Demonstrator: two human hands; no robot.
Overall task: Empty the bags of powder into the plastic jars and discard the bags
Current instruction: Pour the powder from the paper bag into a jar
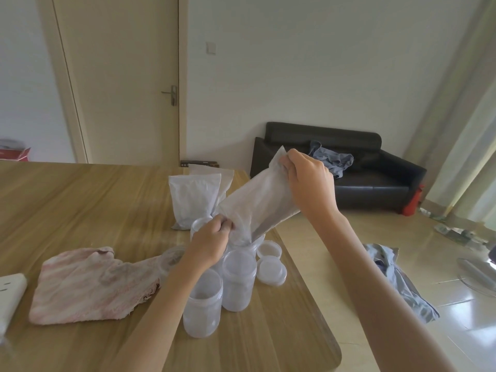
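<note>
- Your right hand (308, 181) pinches the upper end of a white bag (257, 202), fingers curled tight on the plastic, lifting that end toward 1 o'clock so the bag slants down to the left.
- Your left hand (212, 240) grips the bag's lower end, fingers and thumb bunched around it just above the mouth of a clear jar (243, 241); whether powder is falling you cannot tell.
- Two more open jars stand nearer to you on the wooden table (80, 200): the front jar (202, 304) at 6 o'clock from the tilted bag, and a second jar (237, 280) just beside it on the right, the two touching or nearly so.
- Two round lids (271, 260) lie flat at 3 o'clock from the second jar, near the table's right edge.
- Full bags (193, 200) stand upright at 11 o'clock from your left hand, behind the jars.
- A pink striped cloth (94, 285) lies crumpled at 9 o'clock from the jars; a white power strip (9, 294) sits at the table's left edge.
- A black sofa (349, 173) stands against the far wall at 2 o'clock, with blue clothing on it.
</note>
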